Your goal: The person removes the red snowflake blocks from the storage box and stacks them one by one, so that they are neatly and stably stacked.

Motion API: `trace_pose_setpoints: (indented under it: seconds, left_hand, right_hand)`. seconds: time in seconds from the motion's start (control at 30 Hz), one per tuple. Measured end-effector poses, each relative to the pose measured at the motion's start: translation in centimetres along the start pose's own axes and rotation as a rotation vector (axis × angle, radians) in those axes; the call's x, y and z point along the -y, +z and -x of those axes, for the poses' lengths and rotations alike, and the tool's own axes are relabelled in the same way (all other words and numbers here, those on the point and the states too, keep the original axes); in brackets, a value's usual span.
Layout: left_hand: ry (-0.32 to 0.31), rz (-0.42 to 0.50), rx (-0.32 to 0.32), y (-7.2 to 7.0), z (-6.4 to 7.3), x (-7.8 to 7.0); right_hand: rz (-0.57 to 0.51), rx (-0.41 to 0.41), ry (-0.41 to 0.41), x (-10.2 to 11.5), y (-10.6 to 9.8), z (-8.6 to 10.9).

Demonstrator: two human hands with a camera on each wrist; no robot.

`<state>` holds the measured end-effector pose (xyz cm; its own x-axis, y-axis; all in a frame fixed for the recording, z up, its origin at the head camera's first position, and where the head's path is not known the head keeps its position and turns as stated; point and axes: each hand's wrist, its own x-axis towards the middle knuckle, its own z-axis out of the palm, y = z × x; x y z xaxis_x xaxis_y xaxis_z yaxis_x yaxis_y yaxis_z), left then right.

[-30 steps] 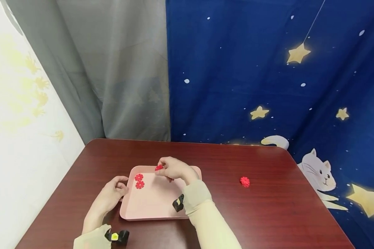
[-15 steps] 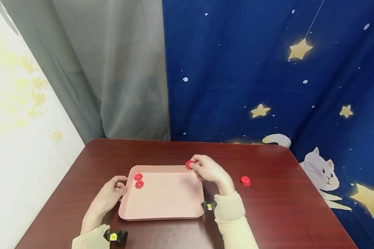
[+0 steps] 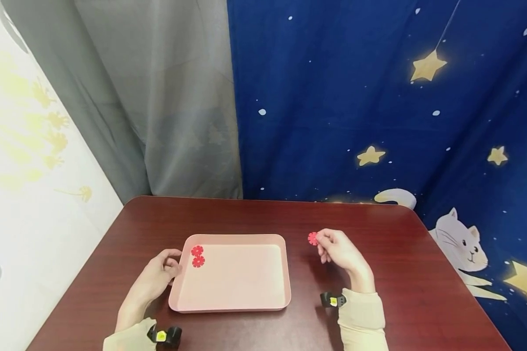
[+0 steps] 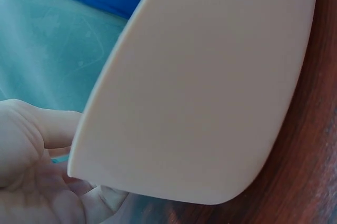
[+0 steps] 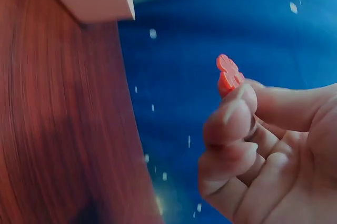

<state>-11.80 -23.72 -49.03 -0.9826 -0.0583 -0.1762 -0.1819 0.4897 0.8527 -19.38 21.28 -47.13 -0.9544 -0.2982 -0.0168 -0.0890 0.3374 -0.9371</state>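
Nearest, black wrist cameras (image 3: 171, 337) sit by pale cream sleeves (image 3: 129, 336). Just beyond, a pink tray (image 3: 237, 280) lies flat on the dark reddish-brown worktop (image 3: 228, 218), open side up, its long axis running left to right; it is rectangular, smooth and round-cornered, with raised walls. The left hand (image 3: 152, 277) leans in at its left wall, fingers loosely bent and touching it; whether they pinch the rim, I cannot tell.

In the tray's far left corner lie two red discs (image 3: 197, 256), notched round the edge like flowers, paired near to far, their faces up.

Well apart from them, to the right of the tray, the right hand (image 3: 343, 251) is raised above the worktop, wrist angled leftward, thumb and fingers closed on another red disc (image 3: 313, 238). Round, without a long axis in the head view, it shows its notched face there and juts left beyond the fingers; the right wrist view catches it nearly edge-on, tilted.

Farthest hang a grey curtain (image 3: 189, 107) and a starry blue one.
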Motion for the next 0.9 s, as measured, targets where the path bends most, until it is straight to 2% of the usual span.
trace_pose_setpoints:
  seconds: [0.17,0.3,0.4,0.47,0.6,0.77,0.9]
  left_hand:
    - [-0.002,-0.012,-0.006,-0.2,0.0,0.2]
    - [0.006,-0.005,-0.005,-0.2,0.0,0.2]
    - [0.012,0.0,-0.003,0.0,-0.1,0.1]
    - [0.015,-0.004,-0.005,0.0,-0.1,0.1]
    - [0.022,-0.012,-0.019,0.1,-0.2,0.0]
    - [0.022,0.012,-0.013,0.3,-0.1,-0.1]
    - [0.017,0.019,-0.012,0.2,0.0,0.0]
  right_hand:
    - [-0.036,-0.113,0.078,-2.0,-1.9,0.9]
    - [-0.034,-0.27,0.151,-3.5,-3.3,1.7]
    - [-0.072,-0.397,0.205,-4.2,-4.2,2.1]
    - [-0.106,-0.443,0.237,-4.7,-4.6,2.3]
    - [-0.119,-0.458,0.297,-5.6,-5.1,2.5]
    - [-0.101,-0.43,0.387,-6.7,-5.4,3.1]
    - [-0.103,-0.405,0.404,-7.1,-5.4,3.4]
